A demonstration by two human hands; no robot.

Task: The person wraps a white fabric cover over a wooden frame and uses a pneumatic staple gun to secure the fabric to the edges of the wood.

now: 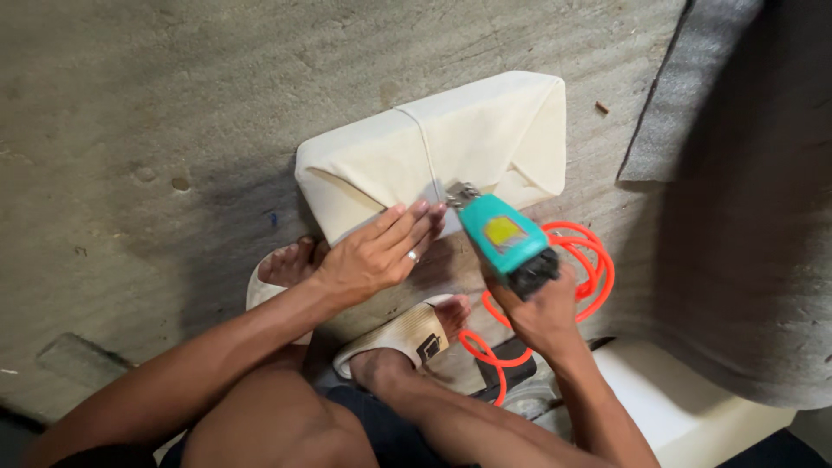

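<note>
A cushion-like block wrapped in cream fabric (485,130) lies on the concrete floor in front of me. My left hand (377,251) lies flat, fingers together, pressing the folded fabric edge against a wooden board (446,264) under it. My right hand (542,312) grips a teal pneumatic staple gun (503,238), its metal nose touching the fabric right beside my left fingertips. A coiled orange air hose (589,269) trails from the gun.
My feet in pale sandals (403,338) rest on the floor near the board. Grey felt sheets (745,199) cover the floor at the right. A white foam block (685,407) lies at the lower right.
</note>
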